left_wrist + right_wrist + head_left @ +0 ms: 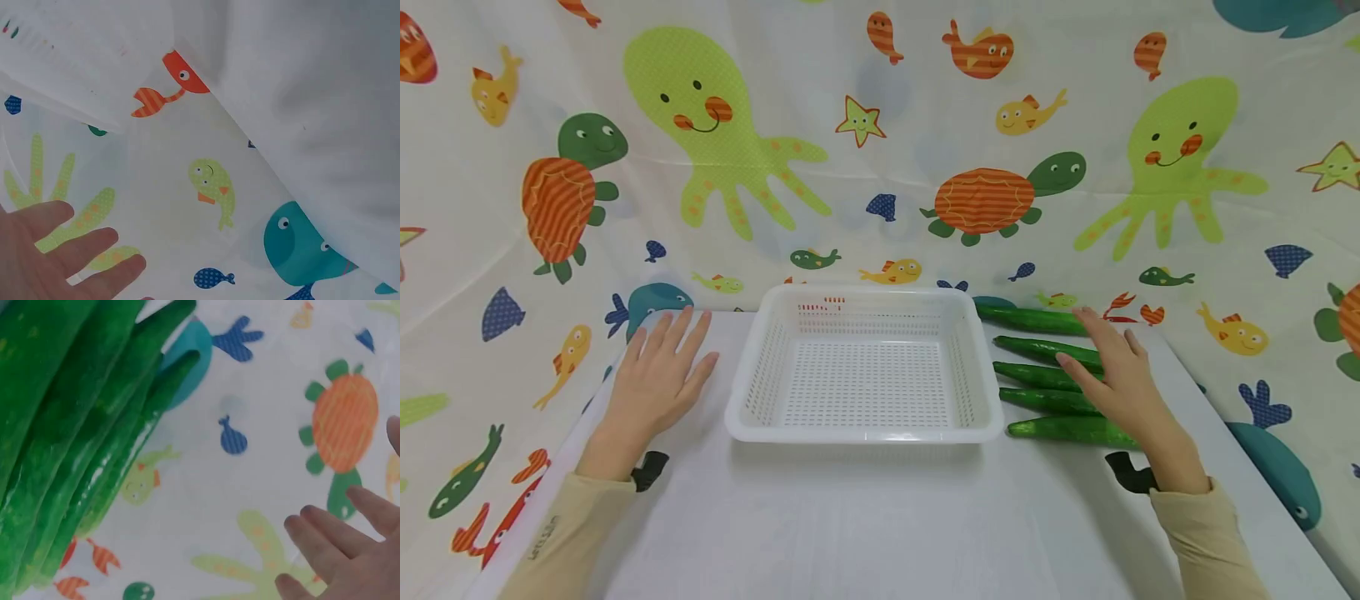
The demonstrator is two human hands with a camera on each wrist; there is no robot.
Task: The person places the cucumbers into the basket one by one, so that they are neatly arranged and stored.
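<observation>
Several long green cucumbers point(1052, 401) lie side by side on the table, to the right of a white plastic basket point(865, 435). Above their right ends is my right hand point(1116, 375), fingers spread and holding nothing. The right wrist view shows the cucumbers point(69, 425) close up at the left, with the right hand point(350, 550) apart from them. My left hand point(655, 379) is out to the left of the basket, its fingers extended and nothing in its grasp. In the left wrist view, fingers of the left hand point(69, 250) reach in at the lower left.
The basket, with slotted walls and a perforated floor, stands near the back edge of the white table point(850, 517). Behind and around the table hangs a white curtain point(865, 183) printed with sea animals. Black straps point(651, 471) circle both wrists.
</observation>
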